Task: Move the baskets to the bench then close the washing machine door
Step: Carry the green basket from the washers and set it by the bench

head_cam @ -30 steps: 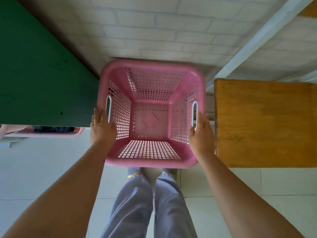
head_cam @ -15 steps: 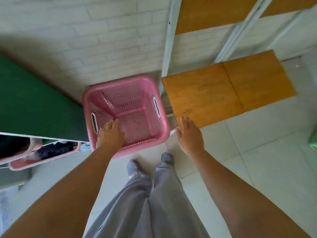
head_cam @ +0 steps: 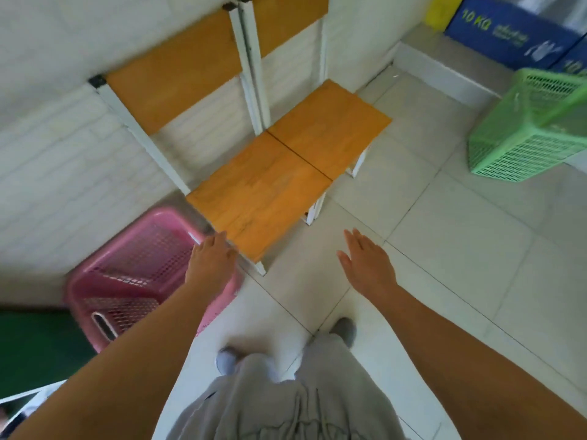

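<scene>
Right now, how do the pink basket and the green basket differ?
The pink basket sits on the floor at the bench's left end, close to the open left hand; the green basket stands far right, away from both hands. Pink's inside shows empty; green's contents aren't visible. Both are perforated plastic, neither on the bench.

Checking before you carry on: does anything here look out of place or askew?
Yes. The pink basket sits on the floor beside the end of the wooden bench, not on it. The green basket looks tipped at the right edge. Both hands, left and right, are open and empty.
</scene>
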Motion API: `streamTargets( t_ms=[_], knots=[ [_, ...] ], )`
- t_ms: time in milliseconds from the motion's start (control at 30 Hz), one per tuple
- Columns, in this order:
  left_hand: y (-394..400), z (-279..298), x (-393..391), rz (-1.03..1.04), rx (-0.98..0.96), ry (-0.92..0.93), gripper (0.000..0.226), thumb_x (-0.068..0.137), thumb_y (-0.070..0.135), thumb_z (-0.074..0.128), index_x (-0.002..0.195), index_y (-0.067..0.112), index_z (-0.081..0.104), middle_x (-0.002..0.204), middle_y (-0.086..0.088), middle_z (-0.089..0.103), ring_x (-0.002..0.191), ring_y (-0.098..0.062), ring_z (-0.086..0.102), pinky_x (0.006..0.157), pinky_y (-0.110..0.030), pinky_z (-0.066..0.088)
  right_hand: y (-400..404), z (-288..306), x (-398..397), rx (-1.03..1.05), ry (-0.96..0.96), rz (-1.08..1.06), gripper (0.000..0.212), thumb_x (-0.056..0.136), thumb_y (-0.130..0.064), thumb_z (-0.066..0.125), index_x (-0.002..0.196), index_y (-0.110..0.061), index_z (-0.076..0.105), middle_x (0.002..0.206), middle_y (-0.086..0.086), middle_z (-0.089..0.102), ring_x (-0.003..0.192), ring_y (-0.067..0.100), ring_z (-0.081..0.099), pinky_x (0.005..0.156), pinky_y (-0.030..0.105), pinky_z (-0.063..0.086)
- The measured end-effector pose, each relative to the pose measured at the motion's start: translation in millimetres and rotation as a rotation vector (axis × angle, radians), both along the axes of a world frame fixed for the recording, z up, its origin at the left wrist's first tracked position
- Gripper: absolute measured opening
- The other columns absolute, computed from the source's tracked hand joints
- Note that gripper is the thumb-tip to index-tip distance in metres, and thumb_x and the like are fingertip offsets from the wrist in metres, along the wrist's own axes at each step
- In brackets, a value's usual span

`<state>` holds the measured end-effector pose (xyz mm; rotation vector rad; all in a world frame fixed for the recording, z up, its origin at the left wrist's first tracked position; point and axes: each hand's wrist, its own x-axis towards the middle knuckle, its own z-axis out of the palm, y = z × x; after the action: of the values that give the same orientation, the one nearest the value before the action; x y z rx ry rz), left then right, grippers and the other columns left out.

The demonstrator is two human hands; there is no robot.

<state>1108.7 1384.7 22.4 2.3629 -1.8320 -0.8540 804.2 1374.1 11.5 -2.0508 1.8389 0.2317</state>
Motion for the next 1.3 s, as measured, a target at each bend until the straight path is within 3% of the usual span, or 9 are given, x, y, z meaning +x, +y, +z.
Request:
streamTargets(
  t_ms=[167, 367, 500, 600, 833, 1300],
  knots=[
    [-47, 2, -115, -0.089, 0.013, 0.017, 0.051, 0.099, 0.031, 0.040, 0.145, 0.009, 0.035, 0.151, -0.015, 0.037, 0.137, -0.036, 0.035, 0.113, -0.046, 0.027, -3, 8, -102, -0.014, -0.032, -0.160, 0.058, 0.102, -0.043, 0.025, 0.153, -0.015, 0.019, 0.159, 0.010, 0.022, 0.144, 0.026, 0.028, 0.115, 0.041, 0.029],
    [-93, 7, -238, -0.290, -0.038, 0.025, 0.047, 0.097, 0.025, 0.042, 0.140, 0.006, 0.042, 0.140, -0.018, 0.049, 0.127, -0.036, 0.046, 0.107, -0.044, 0.036, -1, 15, -218, -0.010, -0.039, -0.371, 0.058, 0.102, -0.044, 0.023, 0.153, -0.016, 0.018, 0.160, 0.008, 0.019, 0.145, 0.025, 0.026, 0.117, 0.039, 0.027],
    [-129, 13, -308, -0.419, -0.005, 0.003, 0.062, 0.096, 0.049, 0.024, 0.137, 0.008, 0.046, 0.142, -0.014, 0.048, 0.128, -0.033, 0.047, 0.108, -0.045, 0.038, -7, 12, -276, -0.003, -0.068, -0.514, 0.057, 0.102, -0.043, 0.024, 0.153, -0.016, 0.018, 0.160, 0.007, 0.019, 0.145, 0.026, 0.026, 0.117, 0.038, 0.026],
    [-161, 7, -352, -0.449, -0.029, 0.030, 0.048, 0.098, 0.038, 0.036, 0.133, 0.008, 0.049, 0.135, -0.015, 0.055, 0.123, -0.033, 0.052, 0.105, -0.046, 0.043, -21, 8, -313, 0.001, -0.080, -0.580, 0.057, 0.102, -0.042, 0.024, 0.152, -0.016, 0.019, 0.160, 0.006, 0.020, 0.144, 0.025, 0.028, 0.115, 0.039, 0.028],
    [-263, 0, -467, -0.587, -0.024, 0.023, 0.052, 0.101, 0.040, 0.033, 0.144, 0.011, 0.036, 0.148, -0.011, 0.044, 0.137, -0.030, 0.041, 0.115, -0.045, 0.031, -89, 6, -412, -0.014, -0.079, -0.748, 0.058, 0.102, -0.043, 0.024, 0.153, -0.017, 0.017, 0.160, 0.005, 0.021, 0.144, 0.024, 0.030, 0.114, 0.038, 0.029],
    [-467, -2, -722, -0.738, -0.002, 0.052, 0.049, 0.100, 0.032, 0.039, 0.143, 0.008, 0.038, 0.147, -0.014, 0.043, 0.135, -0.030, 0.040, 0.113, -0.042, 0.032, -254, 4, -620, -0.046, -0.110, -1.005, 0.058, 0.101, -0.044, 0.026, 0.152, -0.017, 0.020, 0.158, 0.005, 0.026, 0.142, 0.026, 0.034, 0.113, 0.040, 0.030]
  ],
)
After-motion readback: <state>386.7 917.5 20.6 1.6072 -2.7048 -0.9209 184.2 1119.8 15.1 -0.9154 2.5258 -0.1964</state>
